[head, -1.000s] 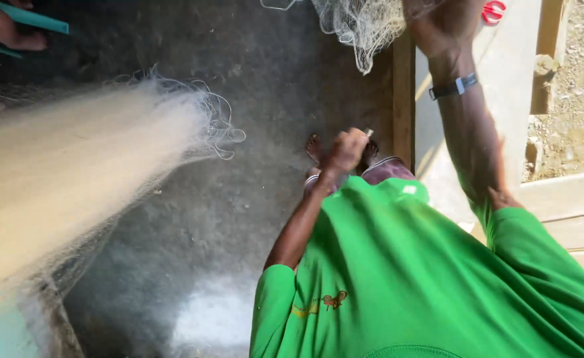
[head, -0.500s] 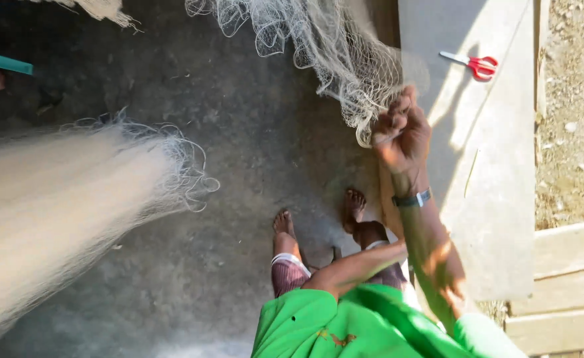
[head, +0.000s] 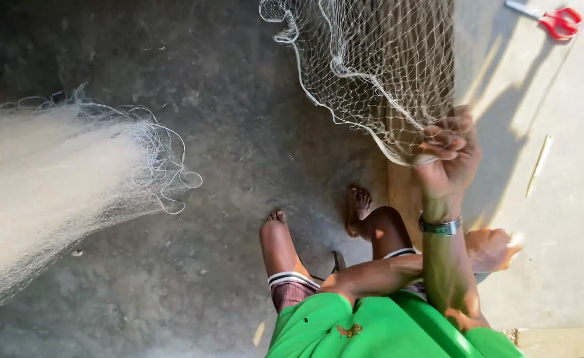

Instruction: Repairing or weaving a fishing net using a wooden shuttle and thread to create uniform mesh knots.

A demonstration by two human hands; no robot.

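Head view, looking down. The person wears a green shirt (head: 385,331) and stands barefoot on a grey concrete floor (head: 225,132). Which arm is which is hard to read, since the forearms cross in front of the body; the sides given here are a best reading.

The right hand (head: 450,151), with a watch (head: 441,226) on its wrist, is raised ahead of the body. Its fingers (head: 441,140) are curled tight around the lower edge of a pale fishing net (head: 371,66), which hangs down from the top of the frame and ends in a thicker white edge cord gathered at the grip.

The left hand (head: 492,248) lies lower, just beside the other forearm and over a light board (head: 557,199) at the right. It touches nothing that can be made out; its fingers are partly in glare, and it cannot be told whether they are spread or closed.

A pair of red-handled scissors (head: 554,20) lies at the board's top corner, well apart from both hands; a thin pale stick (head: 538,164) lies nearer.

A second, denser bundle of whitish net (head: 53,185) spreads across the floor at the left, its loose loops near the bare feet (head: 358,209).

No packages, labels or signs show.
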